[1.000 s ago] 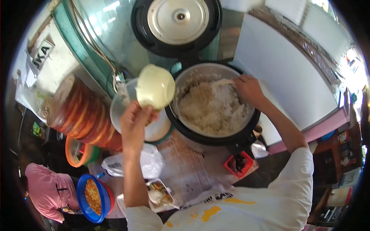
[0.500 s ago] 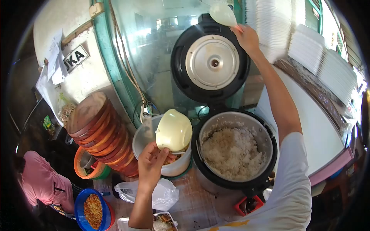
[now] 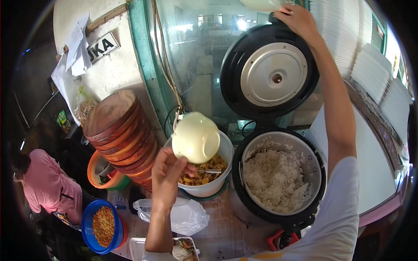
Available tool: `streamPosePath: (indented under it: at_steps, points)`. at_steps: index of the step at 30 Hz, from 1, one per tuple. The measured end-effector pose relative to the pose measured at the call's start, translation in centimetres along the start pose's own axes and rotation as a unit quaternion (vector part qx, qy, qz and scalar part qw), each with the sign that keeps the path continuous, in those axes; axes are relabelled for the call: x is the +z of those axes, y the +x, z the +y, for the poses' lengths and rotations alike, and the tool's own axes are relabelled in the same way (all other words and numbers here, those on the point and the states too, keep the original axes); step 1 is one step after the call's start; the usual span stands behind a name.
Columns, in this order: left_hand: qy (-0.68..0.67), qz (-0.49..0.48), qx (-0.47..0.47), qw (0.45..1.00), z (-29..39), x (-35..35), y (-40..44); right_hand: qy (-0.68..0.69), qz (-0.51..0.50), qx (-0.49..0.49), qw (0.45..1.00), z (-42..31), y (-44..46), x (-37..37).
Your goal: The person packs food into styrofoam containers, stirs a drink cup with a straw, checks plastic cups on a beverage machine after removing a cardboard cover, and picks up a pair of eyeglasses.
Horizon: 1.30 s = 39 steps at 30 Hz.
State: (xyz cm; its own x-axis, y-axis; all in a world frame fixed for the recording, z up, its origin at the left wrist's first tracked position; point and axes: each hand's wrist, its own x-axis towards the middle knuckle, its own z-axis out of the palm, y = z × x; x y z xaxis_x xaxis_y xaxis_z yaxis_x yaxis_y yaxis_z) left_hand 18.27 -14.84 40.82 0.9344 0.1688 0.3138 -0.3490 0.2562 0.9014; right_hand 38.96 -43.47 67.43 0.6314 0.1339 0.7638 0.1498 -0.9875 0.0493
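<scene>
My left hand [image 3: 167, 176] pinches the rim of a pale yellow bowl [image 3: 196, 138], which is tilted with its base facing me. Below and behind the bowl stands a white bucket [image 3: 227, 150] holding orange-brown food [image 3: 207, 167] and a utensil with a pale handle [image 3: 210, 171]. High at the top, my right hand [image 3: 298, 21] is closed on a pale rice paddle [image 3: 261, 4], partly cut off by the frame edge. That hand is beside the upper rim of the raised black lid [image 3: 235, 82]. Beneath the lid, the rice cooker [image 3: 237, 182] holds white rice [image 3: 276, 178].
Stacked wooden bowls [image 3: 119, 130] lean at left beside an orange basket [image 3: 92, 174]. A blue basket [image 3: 87, 232], plastic bag [image 3: 189, 217] and food box [image 3: 138, 248] sit nearer me. White foam boxes [image 3: 379, 74] are piled right. A person in pink [image 3: 50, 182] is far left.
My right hand has risen with the rice paddle to the lid's upper edge. The bowl in my left hand has turned slightly. The whole view has shifted, moving the scene rightward.
</scene>
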Motion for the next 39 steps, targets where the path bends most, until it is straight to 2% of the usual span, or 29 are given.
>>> streamPosePath:
  at_steps: [2,3,5,7,11,13,16,20,22,25,27,34,39]
  points:
    - [-0.044,0.010,0.036,0.998,0.4,0.4,0.8,0.037,0.051,-0.027,0.998,0.2,-3.7,-1.8]
    - [-0.060,0.015,0.056,0.996,0.7,0.8,1.4,0.089,0.173,-0.084,0.977,1.4,-5.2,-1.8]
    - [-0.081,0.014,0.088,0.993,1.3,1.5,2.5,0.047,0.114,-0.040,0.992,1.4,-10.0,-5.0]
    - [-0.079,0.001,0.112,0.990,1.7,2.4,3.4,0.054,0.102,0.006,0.993,0.6,-15.7,-7.6]
    - [-0.023,-0.043,0.142,0.989,2.2,5.0,3.9,0.115,0.146,0.015,0.982,0.2,-27.1,-9.8]
    - [0.017,-0.064,0.158,0.985,1.9,6.4,3.7,0.109,0.125,0.101,0.981,-0.8,-32.9,-10.0]
    - [0.046,-0.096,0.185,0.977,0.2,8.3,3.2,0.146,0.159,0.100,0.971,-1.1,-39.8,-8.3]
    - [0.174,-0.128,0.235,0.948,-3.2,10.6,2.2,0.194,0.118,0.200,0.953,-1.5,-46.4,-6.4]
    - [0.280,-0.141,0.269,0.910,-4.3,11.6,1.2,0.217,0.118,0.212,0.945,-1.6,-48.7,-5.5]
    - [0.325,-0.163,0.263,0.894,-6.3,13.1,-0.2,0.240,0.101,0.223,0.939,-1.5,-51.3,-4.3]
    - [0.348,-0.162,0.263,0.885,-7.0,13.9,-1.2,0.243,0.093,0.209,0.943,-1.5,-51.9,-4.1]
    - [0.379,-0.193,0.306,0.852,-8.2,14.7,-3.1,0.298,0.025,0.257,0.919,-1.6,-54.1,-3.8]
    - [0.352,-0.151,0.278,0.881,-4.9,13.5,-6.3,0.287,0.014,0.227,0.930,-1.8,-53.0,-4.8]
